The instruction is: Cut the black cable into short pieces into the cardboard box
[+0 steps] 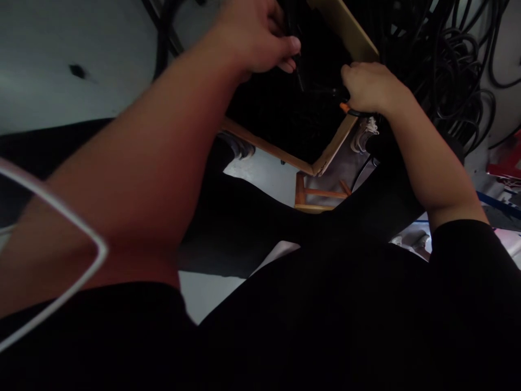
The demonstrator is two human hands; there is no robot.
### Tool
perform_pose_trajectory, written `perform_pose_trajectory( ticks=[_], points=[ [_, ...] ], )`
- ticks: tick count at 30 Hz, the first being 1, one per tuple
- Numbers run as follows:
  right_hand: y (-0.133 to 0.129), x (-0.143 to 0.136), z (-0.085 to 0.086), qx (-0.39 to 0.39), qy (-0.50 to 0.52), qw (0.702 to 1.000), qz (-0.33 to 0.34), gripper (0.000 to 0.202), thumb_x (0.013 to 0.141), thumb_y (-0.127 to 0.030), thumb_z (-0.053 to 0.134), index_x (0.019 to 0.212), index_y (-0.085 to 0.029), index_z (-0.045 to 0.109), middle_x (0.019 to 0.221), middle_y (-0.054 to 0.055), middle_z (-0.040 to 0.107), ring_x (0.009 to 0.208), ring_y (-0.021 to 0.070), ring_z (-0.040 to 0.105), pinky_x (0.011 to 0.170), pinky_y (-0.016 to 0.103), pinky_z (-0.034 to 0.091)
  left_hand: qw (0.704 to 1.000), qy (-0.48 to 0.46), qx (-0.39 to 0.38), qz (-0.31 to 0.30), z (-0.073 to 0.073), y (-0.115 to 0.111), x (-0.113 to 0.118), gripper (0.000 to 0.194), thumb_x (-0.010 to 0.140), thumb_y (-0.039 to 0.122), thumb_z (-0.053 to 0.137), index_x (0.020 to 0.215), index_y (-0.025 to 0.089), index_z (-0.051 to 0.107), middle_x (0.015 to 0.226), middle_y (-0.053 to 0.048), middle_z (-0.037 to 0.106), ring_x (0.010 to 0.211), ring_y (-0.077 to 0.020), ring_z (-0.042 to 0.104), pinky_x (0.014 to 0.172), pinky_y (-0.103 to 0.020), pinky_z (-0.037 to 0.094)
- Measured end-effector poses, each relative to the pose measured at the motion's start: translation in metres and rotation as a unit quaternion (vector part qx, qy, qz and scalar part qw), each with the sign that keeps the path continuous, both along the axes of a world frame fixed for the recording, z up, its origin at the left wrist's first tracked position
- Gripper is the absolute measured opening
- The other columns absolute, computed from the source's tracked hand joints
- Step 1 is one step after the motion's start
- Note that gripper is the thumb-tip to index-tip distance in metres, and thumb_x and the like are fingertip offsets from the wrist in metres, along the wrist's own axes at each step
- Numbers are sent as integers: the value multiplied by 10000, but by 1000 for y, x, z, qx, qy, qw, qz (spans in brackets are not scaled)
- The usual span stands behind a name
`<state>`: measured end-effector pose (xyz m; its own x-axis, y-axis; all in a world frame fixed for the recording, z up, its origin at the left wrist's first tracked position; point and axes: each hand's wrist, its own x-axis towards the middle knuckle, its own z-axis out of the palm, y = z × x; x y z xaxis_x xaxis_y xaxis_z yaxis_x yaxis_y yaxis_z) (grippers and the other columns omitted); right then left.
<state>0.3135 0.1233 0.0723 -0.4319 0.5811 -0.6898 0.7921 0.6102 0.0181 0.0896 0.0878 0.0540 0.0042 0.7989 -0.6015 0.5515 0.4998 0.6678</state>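
Grip: the left hand (260, 38) pinches a thin black cable (299, 73) between thumb and fingertips, and the right hand (368, 87) is closed in a fist around a dark cable end with an orange collar (345, 108) showing at the base of the fist. We see both hands held over the black contents of a wooden-framed box (345, 30), whose light rim runs behind the right hand and down to a corner below it. The cable lies between the two hands, above the dark interior; its further run is lost in shadow.

Risks, as we judge them: the pinch on the thin cable is slight, so a pull from the right fist could draw it out of the left fingertips. The interior is too dark for us to tell what the cable crosses, so it could snag unseen. The right wrist sits just beside the frame rim, and a sideways move could knock against that edge.

Edges and room: to the right hangs a dense bundle of black cables (451, 60), near the right forearm, leaving little free space there. To the left the grey floor (61, 65) is open. Below the box corner stand a small wooden stool (315, 198) and a pair of light shoes (364, 133); our own dark clothing fills the lower view. A white wire loop (87, 236) crosses the near left.
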Motion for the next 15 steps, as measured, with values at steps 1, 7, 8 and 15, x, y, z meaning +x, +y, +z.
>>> perform_pose_trajectory(
  ticks=[1, 7, 8, 15],
  points=[
    [1, 0, 3, -6, 1, 1000, 16, 564, 1095, -273, 699, 1618, -63, 720, 1630, 263, 791, 1510, 352, 795, 1240, 491, 622, 1000, 8, 4, 0, 2, 0, 0, 244, 1223, 62, 693, 1437, 12, 797, 1445, -210, 874, 1311, -340, 893, 1165, -477, 701],
    [2, -12, 15, -29, 13, 999, 38, 600, 1112, -126, 661, 1682, 61, 641, 1677, 352, 708, 1602, 524, 713, 1324, 603, 586, 996, 50, 55, -50, 1, -3, 1, 427, 1106, 135, 896, 1518, 30, 859, 1488, -179, 865, 1472, -387, 802, 1318, -473, 583],
    [2, -14, 16, -35, 23, 999, 30, 598, 1117, -134, 664, 1682, 62, 637, 1673, 356, 709, 1595, 539, 714, 1318, 609, 591, 995, 53, 61, -53, -1, -4, 2, 441, 1081, 145, 924, 1506, 38, 871, 1493, -169, 866, 1471, -374, 797, 1309, -435, 575],
    [3, -16, 19, -59, 18, 998, 1, 663, 1125, -238, 739, 1718, 31, 615, 1681, 355, 711, 1563, 524, 735, 1255, 556, 620, 995, 53, 71, -53, -14, -4, 3, 454, 1088, 229, 927, 1490, 23, 881, 1471, -163, 873, 1343, -250, 797, 1100, -244, 535]
  ],
)
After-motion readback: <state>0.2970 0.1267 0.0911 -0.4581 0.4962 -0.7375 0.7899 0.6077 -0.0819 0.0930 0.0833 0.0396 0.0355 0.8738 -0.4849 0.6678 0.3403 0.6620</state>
